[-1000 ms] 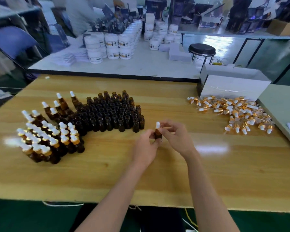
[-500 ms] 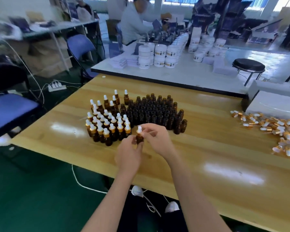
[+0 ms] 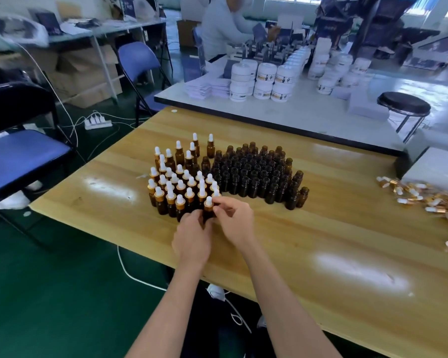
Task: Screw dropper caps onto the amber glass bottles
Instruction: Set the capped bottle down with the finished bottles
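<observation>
An amber bottle (image 3: pixel 208 212) with a white-and-gold dropper cap (image 3: pixel 208 202) stands at the front right of the capped group (image 3: pixel 177 182). My left hand (image 3: pixel 192 241) grips the bottle's body from below. My right hand (image 3: pixel 234 220) pinches the dropper cap with thumb and fingertips. Several uncapped amber bottles (image 3: pixel 259 174) stand packed together to the right of the capped ones. A heap of loose dropper caps (image 3: pixel 429 200) lies at the right edge of the wooden table (image 3: pixel 321 241).
A white box (image 3: pixel 435 169) sits behind the cap heap. Beyond is a white table with several white jars (image 3: pixel 267 81), a black stool (image 3: pixel 404 104), and a person working at the back. Blue folding chairs (image 3: pixel 18 156) and a power strip (image 3: pixel 98 123) are on the left.
The view has swung left and both hands carried the capped bottle left, bringing it down beside the front row of capped bottles.
</observation>
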